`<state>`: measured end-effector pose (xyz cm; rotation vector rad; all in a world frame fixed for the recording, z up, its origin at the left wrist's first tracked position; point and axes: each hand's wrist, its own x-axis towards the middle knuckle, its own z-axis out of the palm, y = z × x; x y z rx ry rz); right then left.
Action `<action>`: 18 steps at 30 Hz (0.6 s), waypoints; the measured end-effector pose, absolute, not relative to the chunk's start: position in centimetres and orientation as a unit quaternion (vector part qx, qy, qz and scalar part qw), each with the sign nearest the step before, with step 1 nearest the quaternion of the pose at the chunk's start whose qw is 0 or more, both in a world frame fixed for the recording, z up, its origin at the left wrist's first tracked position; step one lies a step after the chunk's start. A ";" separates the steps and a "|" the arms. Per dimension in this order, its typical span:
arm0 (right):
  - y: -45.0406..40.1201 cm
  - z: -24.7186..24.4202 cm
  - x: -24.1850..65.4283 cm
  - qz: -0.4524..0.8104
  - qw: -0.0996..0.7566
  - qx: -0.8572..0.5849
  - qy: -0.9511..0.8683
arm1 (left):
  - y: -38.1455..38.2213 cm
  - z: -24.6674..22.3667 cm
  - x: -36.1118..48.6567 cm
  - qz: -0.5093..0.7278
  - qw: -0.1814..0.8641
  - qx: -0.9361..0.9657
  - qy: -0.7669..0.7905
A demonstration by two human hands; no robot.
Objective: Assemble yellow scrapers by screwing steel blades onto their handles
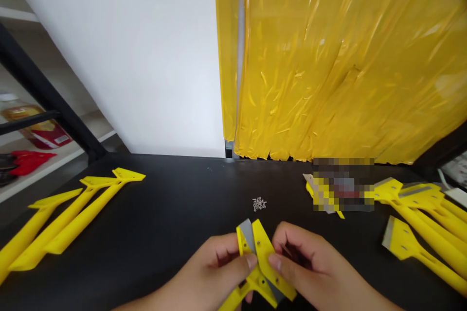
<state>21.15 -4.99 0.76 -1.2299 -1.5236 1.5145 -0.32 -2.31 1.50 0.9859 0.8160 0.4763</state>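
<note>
My left hand (219,265) is closed on a yellow scraper (235,297), its thumb on the scraper's head and its handle running down to the bottom edge. A grey blade (247,233) lies slantwise across that head. My right hand (310,262) pinches a yellow cover plate (268,252) with holes along it. The plate partly overlaps the blade and sits at a slight angle to the head. Whether it touches the blade all along, I cannot tell. Just beyond my hands, a small heap of screws (259,203) lies on the black table (175,214).
Several yellow scraper handles (85,214) lie at the left. At the right are more yellow scrapers (404,240), some with blades. A blurred patch (343,184) hides items at the back. Behind stand a white panel (146,58) and a yellow plastic curtain (328,58); a shelf holds a bottle (40,126).
</note>
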 end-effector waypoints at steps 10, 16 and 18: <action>-4.7 -0.2 19.9 0.589 0.317 -0.463 -0.582 | -1.7 1.1 -0.4 0.145 0.763 0.520 0.355; -4.6 -0.3 20.2 0.584 0.336 -0.456 -0.582 | -1.6 1.4 -0.1 0.153 0.749 0.525 0.374; -4.5 -0.1 20.4 0.572 0.350 -0.465 -0.578 | -1.7 1.6 0.0 0.167 0.747 0.517 0.383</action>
